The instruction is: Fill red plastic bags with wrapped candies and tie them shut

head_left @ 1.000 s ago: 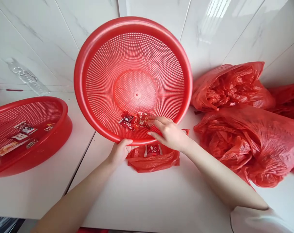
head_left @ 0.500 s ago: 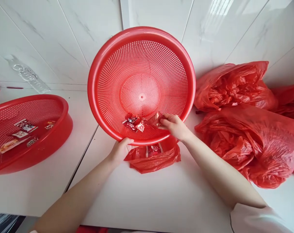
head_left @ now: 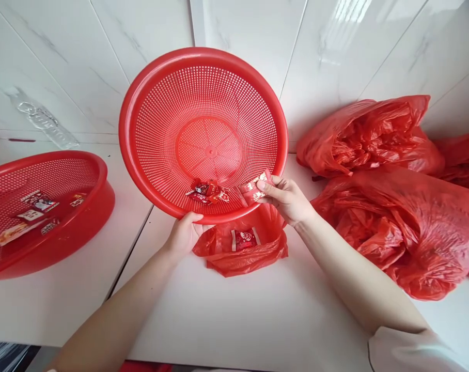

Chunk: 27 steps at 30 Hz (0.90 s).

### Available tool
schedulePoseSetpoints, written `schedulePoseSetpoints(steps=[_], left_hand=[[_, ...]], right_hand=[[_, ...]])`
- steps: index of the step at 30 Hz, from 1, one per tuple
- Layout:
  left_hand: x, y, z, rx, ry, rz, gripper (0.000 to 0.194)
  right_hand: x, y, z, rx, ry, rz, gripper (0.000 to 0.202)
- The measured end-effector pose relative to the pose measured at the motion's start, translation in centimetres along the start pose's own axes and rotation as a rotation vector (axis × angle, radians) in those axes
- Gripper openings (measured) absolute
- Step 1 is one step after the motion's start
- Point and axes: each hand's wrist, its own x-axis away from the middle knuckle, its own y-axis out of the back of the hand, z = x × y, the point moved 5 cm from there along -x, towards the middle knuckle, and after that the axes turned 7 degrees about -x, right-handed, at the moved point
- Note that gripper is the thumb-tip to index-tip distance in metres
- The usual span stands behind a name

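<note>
A round red plastic colander (head_left: 209, 111) is tilted toward me, with my left hand (head_left: 183, 235) gripping its near rim, thumb on top. Several small wrapped snacks (head_left: 206, 192) lie low inside it. My right hand (head_left: 288, 199) pinches a red and gold snack packet (head_left: 254, 189) over the colander's right near rim. Below the rim, an open red plastic bag (head_left: 219, 257) rests on the table, holding a dark red snack packet with white ends (head_left: 245, 239).
At left stands another red basket (head_left: 98, 199) with several packets in it. A clear plastic bottle (head_left: 44, 121) lies by the tiled wall. Bulky red plastic bags (head_left: 420, 222) are heaped at right on the white table (head_left: 234, 315).
The colander has shifted left. My right hand has lifted the red and gold packet from inside the colander to its near right rim, and more of the bag below now shows.
</note>
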Motion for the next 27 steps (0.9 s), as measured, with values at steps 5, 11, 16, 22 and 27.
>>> schedulePoseSetpoints(steps=[5,11,16,22,27], left_hand=[[0.0,-0.1,0.0,-0.003,-0.006,0.01,0.032],[0.1,0.0,0.1,-0.015,0.012,0.0,0.031],[0.1,0.0,0.1,-0.031,0.032,-0.007,0.029],[-0.2,0.1,-0.5,-0.005,-0.022,-0.04,0.027],[-0.2,0.0,-0.9,0.022,-0.069,-0.063,0.028]], right_hand=[[0.3,-0.3,0.5,0.053,0.052,0.053,0.024],[0.3,-0.3,0.6,0.104,0.096,0.036,0.023],[0.2,-0.2,-0.2,0.078,-0.058,0.083,0.028],[0.6,-1.0,-0.2,0.159,-0.045,0.28,0.038],[1.3,-0.9,1.1,0.638,0.113,0.268,0.018]])
